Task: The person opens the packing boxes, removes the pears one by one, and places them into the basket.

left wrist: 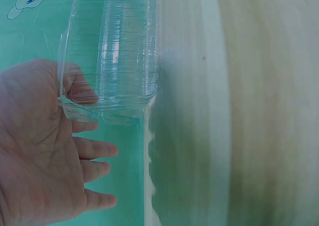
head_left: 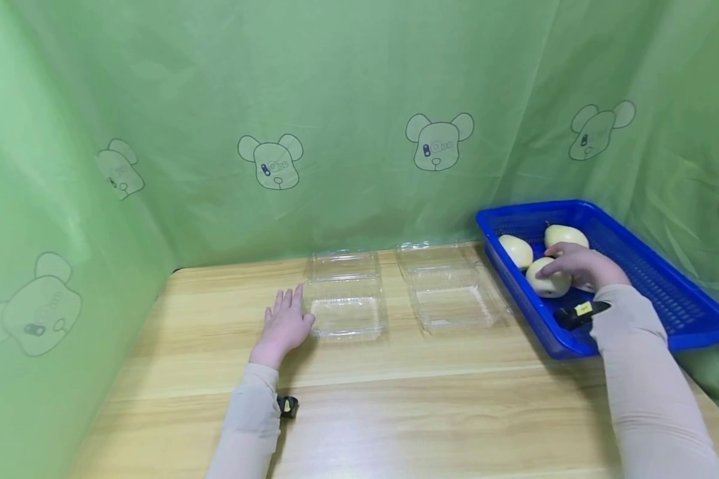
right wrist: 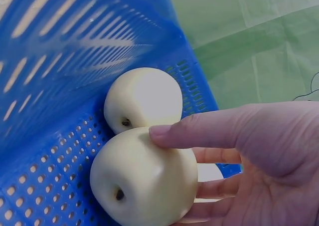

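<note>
My right hand [head_left: 590, 265] reaches into the blue plastic basket [head_left: 647, 259] and grips a pale yellow pear [head_left: 548, 278]. In the right wrist view the thumb lies on top of that pear [right wrist: 142, 178], with the fingers round its far side. Another pear [right wrist: 144, 99] sits right behind it, and more pears [head_left: 516, 251] lie close by in the basket. My left hand [head_left: 284, 326] is spread beside the left clear plastic box [head_left: 346, 313], whose lid stands open. Seen from the left wrist, the thumb overlaps the box's edge while the other fingers extend straight.
A second clear box [head_left: 452, 303] with its lid open stands between the left box and the basket. All rest on a wooden table [head_left: 395, 412]. Green curtains [head_left: 347, 133] with printed mouse-like heads enclose the table's back and sides.
</note>
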The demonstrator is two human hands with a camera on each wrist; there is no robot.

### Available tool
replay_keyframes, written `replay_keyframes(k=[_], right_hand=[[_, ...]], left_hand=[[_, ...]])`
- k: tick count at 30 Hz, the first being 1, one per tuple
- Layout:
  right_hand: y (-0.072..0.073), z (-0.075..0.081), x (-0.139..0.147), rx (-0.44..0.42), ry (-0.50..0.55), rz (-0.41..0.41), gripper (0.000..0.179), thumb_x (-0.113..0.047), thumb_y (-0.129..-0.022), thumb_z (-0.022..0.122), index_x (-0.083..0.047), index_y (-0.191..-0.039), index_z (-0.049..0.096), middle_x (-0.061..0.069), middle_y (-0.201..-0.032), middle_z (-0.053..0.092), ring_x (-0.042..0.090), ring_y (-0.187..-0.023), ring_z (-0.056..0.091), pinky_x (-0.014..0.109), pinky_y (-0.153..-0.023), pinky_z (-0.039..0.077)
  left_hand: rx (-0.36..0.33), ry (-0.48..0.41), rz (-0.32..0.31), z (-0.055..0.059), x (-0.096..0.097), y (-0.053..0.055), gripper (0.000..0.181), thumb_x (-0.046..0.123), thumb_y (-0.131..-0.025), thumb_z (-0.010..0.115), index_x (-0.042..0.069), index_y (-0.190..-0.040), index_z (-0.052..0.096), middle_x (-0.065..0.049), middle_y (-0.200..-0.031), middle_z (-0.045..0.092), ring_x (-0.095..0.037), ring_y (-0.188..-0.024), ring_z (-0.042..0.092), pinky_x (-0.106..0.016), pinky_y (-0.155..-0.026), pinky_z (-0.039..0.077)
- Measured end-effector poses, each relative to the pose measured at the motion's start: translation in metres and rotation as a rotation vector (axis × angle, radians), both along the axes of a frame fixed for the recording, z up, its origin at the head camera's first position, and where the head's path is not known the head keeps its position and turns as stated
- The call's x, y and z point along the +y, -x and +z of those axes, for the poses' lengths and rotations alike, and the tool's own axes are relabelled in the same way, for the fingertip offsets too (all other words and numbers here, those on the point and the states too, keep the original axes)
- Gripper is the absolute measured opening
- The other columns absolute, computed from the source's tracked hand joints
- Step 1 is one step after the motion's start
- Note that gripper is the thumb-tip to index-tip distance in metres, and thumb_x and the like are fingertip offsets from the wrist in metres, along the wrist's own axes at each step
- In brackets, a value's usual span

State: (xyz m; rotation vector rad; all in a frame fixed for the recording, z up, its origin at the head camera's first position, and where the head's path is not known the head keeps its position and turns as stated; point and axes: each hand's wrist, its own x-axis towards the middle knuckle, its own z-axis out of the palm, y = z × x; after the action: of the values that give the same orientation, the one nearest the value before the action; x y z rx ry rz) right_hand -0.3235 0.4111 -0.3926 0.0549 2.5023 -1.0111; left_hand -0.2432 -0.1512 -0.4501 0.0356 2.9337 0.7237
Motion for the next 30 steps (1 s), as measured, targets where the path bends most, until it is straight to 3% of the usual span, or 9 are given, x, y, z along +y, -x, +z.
replay_keyframes(k=[3, 6, 18, 30], right_hand=[[-0.0018, 0.003, 0.0003, 0.001, -0.031, -0.001, 0.08, -0.02, -0.089, 0.062, 0.018, -0.139, 0.012, 0.04, -0.135, 0.021, 0.051, -0.12, 0.04, 0.06, -0.095, 0.048], [-0.0024, 0.0046, 0.0006, 0.003, -0.027, -0.007, 0.082, -0.021, -0.09, 0.062, 0.017, -0.141, 0.01, 0.041, -0.138, 0.018, 0.056, -0.124, 0.033, 0.067, -0.1, 0.041], [-0.0052, 0.0078, 0.0022, 0.022, -0.039, -0.008, 0.086, -0.024, -0.091, 0.062, 0.016, -0.144, 0.008, 0.042, -0.141, 0.02, 0.056, -0.126, 0.031, 0.068, -0.103, 0.037], [-0.0064, 0.0088, 0.0054, 0.05, -0.027, -0.043, 0.086, -0.025, -0.091, 0.063, 0.015, -0.145, 0.009, 0.042, -0.143, 0.018, 0.058, -0.124, 0.033, 0.066, -0.101, 0.041]], left_hand=[[0.001, -0.002, 0.0, 0.0001, 0.0, -0.0006, 0.073, 0.032, -0.097, 0.046, 0.01, -0.157, 0.012, -0.021, -0.162, 0.015, -0.039, -0.152, 0.005, -0.065, -0.12, 0.006], [0.001, -0.003, 0.002, 0.0003, -0.0005, -0.0009, 0.072, 0.031, -0.097, 0.046, 0.009, -0.157, 0.012, -0.021, -0.162, 0.015, -0.039, -0.152, 0.005, -0.065, -0.12, 0.005], [-0.004, -0.006, 0.003, -0.0028, -0.0001, -0.0004, 0.072, 0.031, -0.097, 0.044, 0.009, -0.157, 0.012, -0.022, -0.162, 0.015, -0.039, -0.152, 0.004, -0.065, -0.12, 0.006], [-0.009, -0.001, -0.001, -0.0016, 0.0014, -0.0011, 0.072, 0.032, -0.097, 0.044, 0.01, -0.157, 0.01, -0.021, -0.162, 0.014, -0.038, -0.152, 0.002, -0.064, -0.12, 0.005]])
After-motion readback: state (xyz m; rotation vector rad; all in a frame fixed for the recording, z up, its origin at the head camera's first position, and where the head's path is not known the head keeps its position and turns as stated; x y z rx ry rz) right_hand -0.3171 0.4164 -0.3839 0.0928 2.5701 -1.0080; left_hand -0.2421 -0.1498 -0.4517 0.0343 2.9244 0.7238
